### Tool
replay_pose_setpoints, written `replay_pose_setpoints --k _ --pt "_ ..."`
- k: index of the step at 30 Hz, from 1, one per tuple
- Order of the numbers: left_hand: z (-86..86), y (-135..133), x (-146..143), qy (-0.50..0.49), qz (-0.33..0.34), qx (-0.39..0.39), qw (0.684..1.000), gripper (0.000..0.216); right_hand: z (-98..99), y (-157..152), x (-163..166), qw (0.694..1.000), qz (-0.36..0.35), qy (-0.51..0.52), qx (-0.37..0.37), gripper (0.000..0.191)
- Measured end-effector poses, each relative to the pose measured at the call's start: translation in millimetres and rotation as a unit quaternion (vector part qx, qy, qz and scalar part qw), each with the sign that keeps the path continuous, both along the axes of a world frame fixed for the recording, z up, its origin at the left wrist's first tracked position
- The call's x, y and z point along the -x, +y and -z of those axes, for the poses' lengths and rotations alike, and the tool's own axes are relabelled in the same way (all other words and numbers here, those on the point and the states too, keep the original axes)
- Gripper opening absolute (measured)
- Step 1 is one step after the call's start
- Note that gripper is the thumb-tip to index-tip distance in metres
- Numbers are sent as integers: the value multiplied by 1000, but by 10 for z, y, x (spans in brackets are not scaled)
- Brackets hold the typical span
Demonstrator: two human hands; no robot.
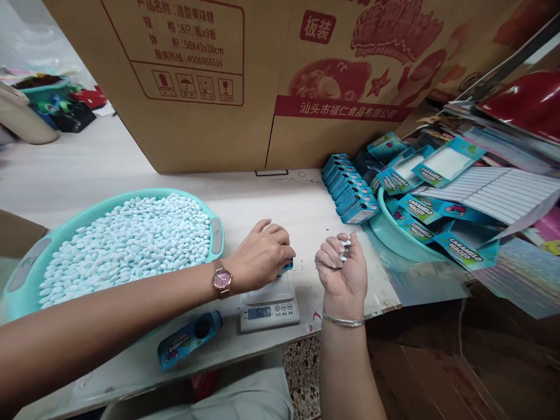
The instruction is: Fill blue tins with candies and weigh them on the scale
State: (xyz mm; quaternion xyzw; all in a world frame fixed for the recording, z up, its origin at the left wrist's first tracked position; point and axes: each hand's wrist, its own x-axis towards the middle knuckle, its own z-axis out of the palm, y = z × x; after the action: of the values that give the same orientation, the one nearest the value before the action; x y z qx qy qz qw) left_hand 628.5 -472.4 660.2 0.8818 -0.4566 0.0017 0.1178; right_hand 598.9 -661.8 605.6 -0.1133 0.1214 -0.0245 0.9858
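Note:
My left hand [265, 254], with a watch on its wrist, reaches over a white digital scale [271, 312]. Its fingers are bent around a small blue box [286, 266] on the scale's platform, and the hand hides most of that box. My right hand [343, 265] is palm up to the right of the scale, its fingers curled over a few pale mint candies [345, 249]. A blue printed pack [190, 338] with a dark round spot lies in front of the scale's left side. Many pale candies fill a turquoise basin [216, 236] at left.
A big cardboard carton [196, 134] stands along the back. Several small blue boxes [350, 189] are lined up before it. At right, a turquoise bowl [394, 236] overflows with printed boxes and card sheets [503, 192]. The table's front edge runs just below the scale.

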Motion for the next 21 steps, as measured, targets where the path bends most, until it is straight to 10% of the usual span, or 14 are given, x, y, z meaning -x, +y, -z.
replay_pose_setpoints --k 8,21 --pt "96 -19 -47 -84 23 -38 995 22 30 -10 109 996 44 44 -59 26" --pt "-368 -511 -61 13 -9 103 995 25 130 -6 180 986 54 137 -82 10"
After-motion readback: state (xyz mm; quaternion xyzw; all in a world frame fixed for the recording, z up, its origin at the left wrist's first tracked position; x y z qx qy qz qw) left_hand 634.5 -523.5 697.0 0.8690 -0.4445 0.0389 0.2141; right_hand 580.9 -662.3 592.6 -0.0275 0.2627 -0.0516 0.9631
